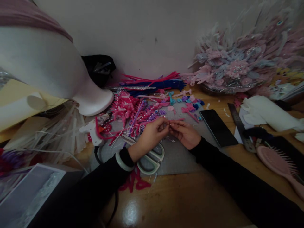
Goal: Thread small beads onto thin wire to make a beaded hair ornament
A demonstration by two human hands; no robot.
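My left hand [154,131] and my right hand [186,134] meet over the grey mat [182,161], fingertips pinched together. A thin pink chenille stem [177,120] shows just past the fingers and appears to be held between them; its detail at the fingertips is too small to make out. Under my left wrist lie scissors [152,166] with pale green handles. White thread [133,126] loops to the left of that hand. Behind both hands spreads a pile of pink and purple chenille pieces [125,107] with beads.
At left are a white glue gun [92,132], a mannequin head [57,63] and an open box [30,190]. To the right lie a phone [218,127], a metal ruler [241,126] and a pink hairbrush [273,161]. A pink-and-blue flower headdress [237,68] stands at the back right.
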